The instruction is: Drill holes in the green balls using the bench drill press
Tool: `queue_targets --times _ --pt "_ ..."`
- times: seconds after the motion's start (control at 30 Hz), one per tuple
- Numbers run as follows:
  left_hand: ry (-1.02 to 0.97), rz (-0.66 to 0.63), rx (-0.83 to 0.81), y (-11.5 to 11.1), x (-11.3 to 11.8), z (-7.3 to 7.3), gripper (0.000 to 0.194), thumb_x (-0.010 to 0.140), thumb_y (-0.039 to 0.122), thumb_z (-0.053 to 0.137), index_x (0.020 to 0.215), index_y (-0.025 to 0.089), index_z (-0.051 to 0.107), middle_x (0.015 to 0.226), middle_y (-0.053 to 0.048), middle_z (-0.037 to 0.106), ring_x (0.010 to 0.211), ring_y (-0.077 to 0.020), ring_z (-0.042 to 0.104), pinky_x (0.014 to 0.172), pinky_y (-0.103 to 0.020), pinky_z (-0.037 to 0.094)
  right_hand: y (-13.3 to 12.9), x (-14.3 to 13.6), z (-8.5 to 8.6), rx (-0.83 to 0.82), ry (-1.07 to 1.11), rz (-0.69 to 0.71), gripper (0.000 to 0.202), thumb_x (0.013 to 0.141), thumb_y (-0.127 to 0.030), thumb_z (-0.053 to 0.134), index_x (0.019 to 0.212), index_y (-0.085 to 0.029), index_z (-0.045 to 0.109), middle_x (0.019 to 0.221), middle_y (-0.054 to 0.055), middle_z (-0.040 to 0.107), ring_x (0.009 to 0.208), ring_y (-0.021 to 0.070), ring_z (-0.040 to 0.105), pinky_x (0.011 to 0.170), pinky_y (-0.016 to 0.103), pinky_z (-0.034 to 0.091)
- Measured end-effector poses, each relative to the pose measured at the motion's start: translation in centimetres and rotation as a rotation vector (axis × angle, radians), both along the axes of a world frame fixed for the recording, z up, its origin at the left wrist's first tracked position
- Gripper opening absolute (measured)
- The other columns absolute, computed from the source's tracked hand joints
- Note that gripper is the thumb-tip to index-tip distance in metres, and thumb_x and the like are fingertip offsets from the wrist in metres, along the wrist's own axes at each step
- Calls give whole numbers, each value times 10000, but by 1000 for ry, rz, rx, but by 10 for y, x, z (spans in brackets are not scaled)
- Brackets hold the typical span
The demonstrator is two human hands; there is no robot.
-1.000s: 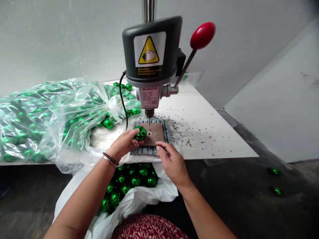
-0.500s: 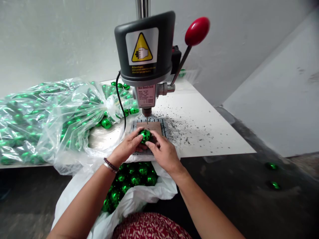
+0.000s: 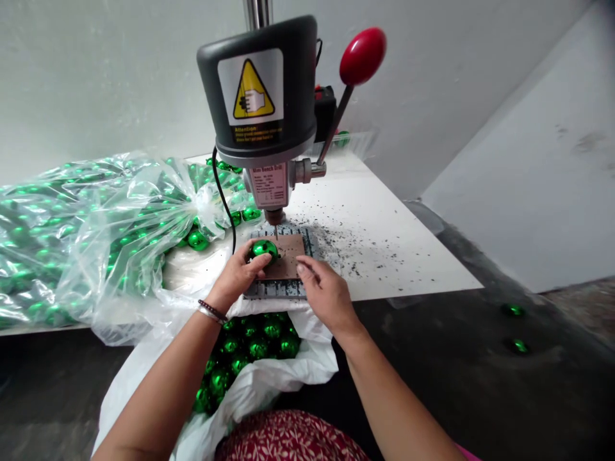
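The left hand (image 3: 240, 269) grips a shiny green bauble (image 3: 264, 248) between thumb and fingers; the right hand (image 3: 327, 291) (half curled, any hold unclear) hovers apart, the mini bench drill (image 3: 259, 131) beyond both.

The left hand (image 3: 239, 271) partly hides the ball (image 3: 262, 248); the label's fine print (image 3: 267, 186) seems illegible.

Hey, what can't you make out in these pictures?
In the head view:
Underside of the green ball: hidden by its top and the left hand.
Small print on the drill label: too small.
Top of the metal post: cut off by the upper edge.
Floor balls: details blurred.
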State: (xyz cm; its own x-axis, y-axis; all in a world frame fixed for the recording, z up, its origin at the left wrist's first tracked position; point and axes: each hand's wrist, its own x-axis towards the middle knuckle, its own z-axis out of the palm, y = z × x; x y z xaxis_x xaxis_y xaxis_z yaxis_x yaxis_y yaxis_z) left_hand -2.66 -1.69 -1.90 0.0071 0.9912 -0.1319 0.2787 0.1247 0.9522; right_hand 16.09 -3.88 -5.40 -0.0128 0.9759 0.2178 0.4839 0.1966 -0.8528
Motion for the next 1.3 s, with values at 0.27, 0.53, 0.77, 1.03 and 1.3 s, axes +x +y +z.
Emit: queue_targets --times 0.27,0.53,0.77,1.03,1.3 --pt "-5 -49 -31 17 0 0 467 769 435 697 1142 157 654 581 42 534 534 -105 488 511 -203 374 -10 18 -3 3 33 -45 397 937 -452 453 1082 -184 707 892 62 701 810 106 641 809 232 545" --pt "92 -59 -27 17 0 11 460 772 443 666 1115 138 682 599 34 538 556 -115 484 527 -225 377 14 10 5 -14 -64 53 365 933 -377 445 1111 -199 709 1076 78 713 964 139 657 911 260 528" --pt "129 -90 8 23 -5 7 620 758 516 691 1257 149 654 705 18 608 577 -109 511 559 -230 427 72 0 26 -73 -169 319 338 905 -363 519 1189 -324 699 1156 -17 715 1054 155 667 925 283 518" --pt "312 -101 102 24 -3 6 716 731 522 740 1330 143 648 1034 -84 732 827 -211 651 798 -324 526 70 5 31 -119 -186 380 358 896 -269 507 1184 -334 709 1247 -41 680 1157 154 647 1055 331 497" --pt "430 -143 148 24 5 15 602 720 425 766 1235 118 703 1166 -129 721 1081 -297 647 1011 -408 479 60 8 26 -136 -232 314 365 896 -275 516 1207 -302 705 1167 19 712 1058 183 677 995 362 532"
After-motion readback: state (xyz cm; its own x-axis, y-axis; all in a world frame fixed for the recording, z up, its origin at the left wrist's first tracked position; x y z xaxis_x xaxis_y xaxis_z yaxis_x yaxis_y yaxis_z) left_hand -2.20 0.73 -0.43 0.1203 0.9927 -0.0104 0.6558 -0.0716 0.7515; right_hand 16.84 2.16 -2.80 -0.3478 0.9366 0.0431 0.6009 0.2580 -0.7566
